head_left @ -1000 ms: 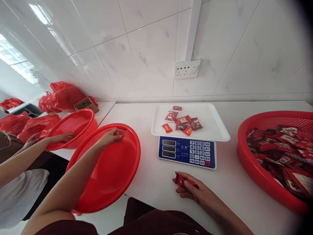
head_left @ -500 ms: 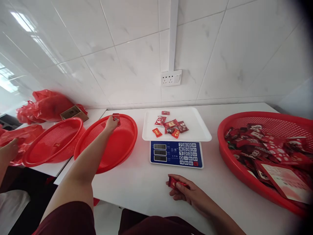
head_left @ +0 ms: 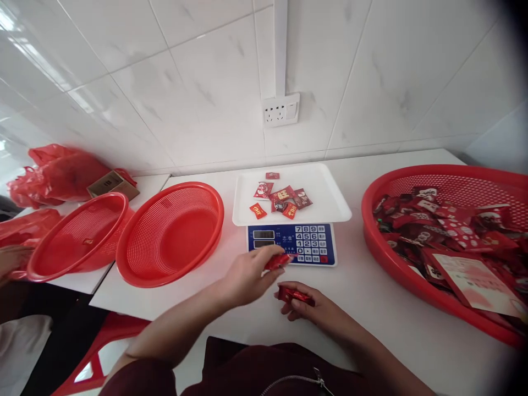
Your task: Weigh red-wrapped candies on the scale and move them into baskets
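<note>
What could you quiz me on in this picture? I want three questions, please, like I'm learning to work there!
1. True or false: the left hand and the right hand each hold something in red wrapping.
2. Which basket holds a big heap of packets?
A) far left
B) middle
C) far right
3. Fill the gap: the loose packets behind the keypad lie on a white ____.

Key:
1. True
2. C, the far right basket
3. tray
</note>
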Demonstrator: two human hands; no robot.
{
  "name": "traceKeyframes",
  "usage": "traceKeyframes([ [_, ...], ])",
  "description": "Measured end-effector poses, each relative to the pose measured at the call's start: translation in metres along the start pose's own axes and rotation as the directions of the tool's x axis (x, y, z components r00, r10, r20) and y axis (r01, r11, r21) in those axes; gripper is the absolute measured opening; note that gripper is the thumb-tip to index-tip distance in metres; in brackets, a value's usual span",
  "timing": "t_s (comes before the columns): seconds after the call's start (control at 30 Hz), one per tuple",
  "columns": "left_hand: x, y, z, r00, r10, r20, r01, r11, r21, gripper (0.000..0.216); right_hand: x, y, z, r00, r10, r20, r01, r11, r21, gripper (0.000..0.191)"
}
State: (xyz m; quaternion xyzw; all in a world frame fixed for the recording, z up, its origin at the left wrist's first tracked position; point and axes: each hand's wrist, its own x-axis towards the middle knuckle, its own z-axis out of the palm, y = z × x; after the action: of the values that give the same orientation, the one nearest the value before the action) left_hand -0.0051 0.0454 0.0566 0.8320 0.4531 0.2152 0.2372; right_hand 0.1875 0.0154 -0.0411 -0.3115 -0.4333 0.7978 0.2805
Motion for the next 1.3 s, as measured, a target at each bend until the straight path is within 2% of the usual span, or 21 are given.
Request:
traceKeyframes([
  [0.07,-0.001,0.0,0.02,0.997,0.047,0.057,-0.047,0.999,-0.014,0.025,-0.002,0.0,-0.003,1.0,-0.021,0.001,0.021,0.989,0.145,0.053],
  [0.17,0.002,0.0,0.037,0.978,0.193,0.084,-0.194,0.981,0.006,0.023,-0.006,-0.004,-0.007,0.998,-0.023,-0.05,0.041,0.92,0.389,0.058],
  [0.23,0.004,0.002,0.041,0.959,0.263,0.104,-0.26,0.964,-0.048,0.023,-0.008,-0.006,-0.009,0.996,-0.008,-0.092,0.049,0.888,0.458,0.057],
  [0.33,0.009,0.003,0.034,0.922,0.339,0.187,-0.288,0.924,-0.253,0.022,-0.008,-0.007,-0.01,0.99,0.035,-0.135,0.033,0.881,0.471,0.054],
  [0.37,0.012,0.001,0.028,0.924,0.331,0.194,-0.268,0.918,-0.292,0.024,-0.008,-0.007,-0.009,0.987,0.052,-0.152,0.027,0.88,0.475,0.053],
  [0.43,0.021,-0.007,0.013,0.963,0.232,0.133,-0.189,0.943,-0.274,0.027,-0.007,-0.007,-0.008,0.98,0.077,-0.185,0.023,0.873,0.487,0.052],
  [0.5,0.034,-0.02,-0.003,0.996,0.082,-0.031,-0.085,0.987,-0.135,0.024,-0.006,-0.008,-0.007,0.976,0.097,-0.196,0.01,0.877,0.481,0.05],
  [0.57,0.048,-0.035,-0.017,0.983,-0.024,-0.18,0.035,0.998,0.056,0.021,-0.006,-0.008,-0.006,0.98,0.101,-0.173,-0.013,0.893,0.45,0.048],
  [0.6,0.055,-0.042,-0.022,0.974,-0.063,-0.216,0.095,0.985,0.142,0.022,-0.007,-0.009,-0.006,0.983,0.098,-0.157,-0.021,0.902,0.431,0.048],
  [0.67,0.069,-0.052,-0.03,0.964,-0.143,-0.225,0.203,0.941,0.27,0.024,-0.008,-0.009,-0.005,0.987,0.096,-0.132,-0.036,0.916,0.401,0.047],
  [0.77,0.085,-0.059,-0.035,0.953,-0.224,-0.203,0.284,0.895,0.345,0.027,-0.009,-0.01,-0.004,0.985,0.103,-0.136,-0.045,0.926,0.376,0.045],
  [0.93,0.098,-0.056,-0.032,0.951,-0.231,-0.207,0.296,0.877,0.378,0.029,-0.009,-0.009,-0.004,0.982,0.101,-0.16,-0.036,0.929,0.368,0.045],
  [1.13,0.102,-0.056,-0.023,0.957,-0.251,-0.144,0.287,0.884,0.37,0.025,-0.009,-0.007,-0.005,0.987,0.084,-0.138,-0.032,0.939,0.343,0.043],
  [1.23,0.102,-0.056,-0.026,0.944,-0.269,-0.191,0.324,0.869,0.373,0.024,-0.01,-0.008,-0.004,0.987,0.087,-0.136,-0.038,0.943,0.33,0.044],
  [1.3,0.098,-0.054,-0.036,0.927,-0.28,-0.25,0.36,0.853,0.378,0.026,-0.01,-0.008,-0.003,0.987,0.091,-0.132,-0.042,0.941,0.336,0.043],
])
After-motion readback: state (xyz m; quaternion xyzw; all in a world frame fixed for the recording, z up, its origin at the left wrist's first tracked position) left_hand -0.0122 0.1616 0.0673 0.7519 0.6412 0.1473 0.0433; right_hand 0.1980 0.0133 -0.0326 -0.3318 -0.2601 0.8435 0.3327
